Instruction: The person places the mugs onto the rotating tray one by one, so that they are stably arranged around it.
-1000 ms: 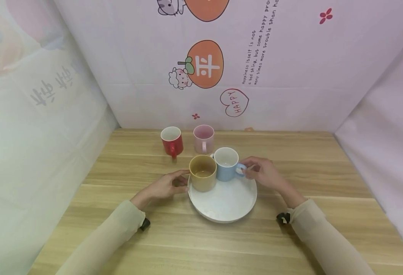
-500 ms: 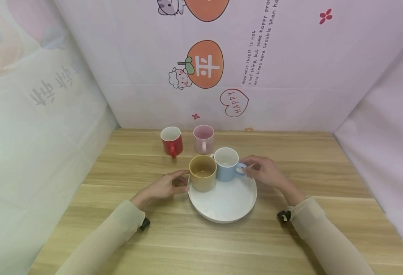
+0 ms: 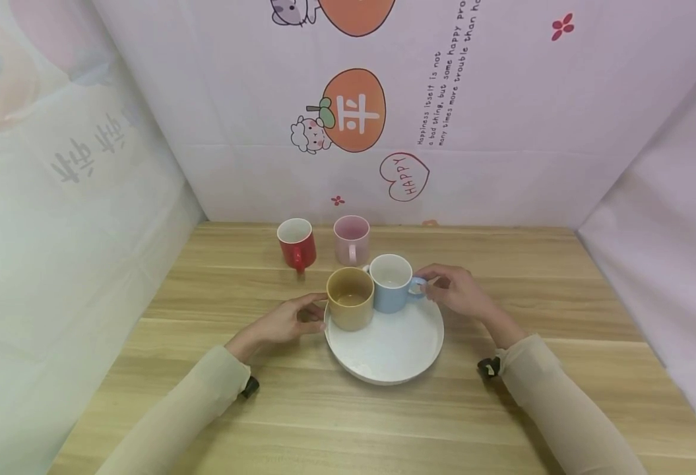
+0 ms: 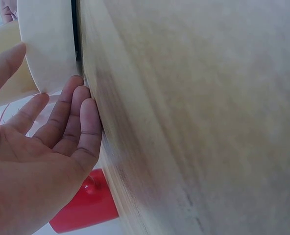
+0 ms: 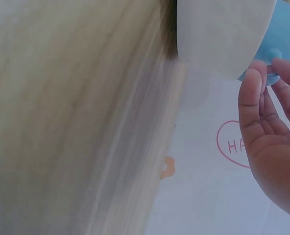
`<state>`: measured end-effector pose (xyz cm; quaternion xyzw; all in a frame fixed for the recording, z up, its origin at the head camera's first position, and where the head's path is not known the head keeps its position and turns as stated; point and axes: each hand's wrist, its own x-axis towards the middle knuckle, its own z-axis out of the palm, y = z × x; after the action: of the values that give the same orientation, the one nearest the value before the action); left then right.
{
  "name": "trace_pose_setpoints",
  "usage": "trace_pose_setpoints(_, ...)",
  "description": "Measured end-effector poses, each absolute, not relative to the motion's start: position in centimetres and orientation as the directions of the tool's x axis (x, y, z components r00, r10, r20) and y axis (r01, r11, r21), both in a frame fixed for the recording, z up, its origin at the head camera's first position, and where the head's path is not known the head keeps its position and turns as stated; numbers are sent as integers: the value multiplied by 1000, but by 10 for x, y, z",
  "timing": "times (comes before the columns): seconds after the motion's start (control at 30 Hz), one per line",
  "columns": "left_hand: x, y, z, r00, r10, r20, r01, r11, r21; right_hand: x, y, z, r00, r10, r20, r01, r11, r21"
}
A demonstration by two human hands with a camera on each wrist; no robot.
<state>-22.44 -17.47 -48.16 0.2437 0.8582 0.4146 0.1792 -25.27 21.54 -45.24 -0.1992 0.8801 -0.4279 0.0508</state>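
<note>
On a round white tray (image 3: 389, 356), a mustard-yellow cup (image 3: 350, 300) and a light blue mug (image 3: 389, 290) with a white inside stand upright, side by side at the far left part. My left hand (image 3: 288, 320) lies at the tray's left side by the yellow cup. In the left wrist view its thumb and index fingertip touch the tray wall (image 4: 49, 44), the other fingers stretched loosely along the table. With thumb and fingertips my right hand (image 3: 457, 293) pinches the blue mug's handle (image 3: 417, 287), which points right. The right wrist view shows this pinch beside the tray wall (image 5: 218, 39).
Behind the tray, a red mug (image 3: 297, 245) and a pink mug (image 3: 351, 241) stand on the wooden table (image 3: 264, 422), handles facing me. White printed cloth (image 3: 484, 178) rises at the table's back edge, with more cloth on both sides.
My right hand has shifted very slightly away from me, still at the blue mug's handle. The left hand, cups and tray look unmoved.
</note>
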Motion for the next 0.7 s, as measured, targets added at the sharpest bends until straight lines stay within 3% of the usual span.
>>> trace_pose_setpoints(0.47, -225, -175, -480, -816, 568, -107, 272, 540, 796, -255, 219, -455, -929, -366, 56, -261, 538, -802)
trace_pose_setpoints(0.7, -225, -175, -480, -806, 584, -97, 278, 517, 810, -254, 229, -458, -929, -359, 94, -305, 596, -743)
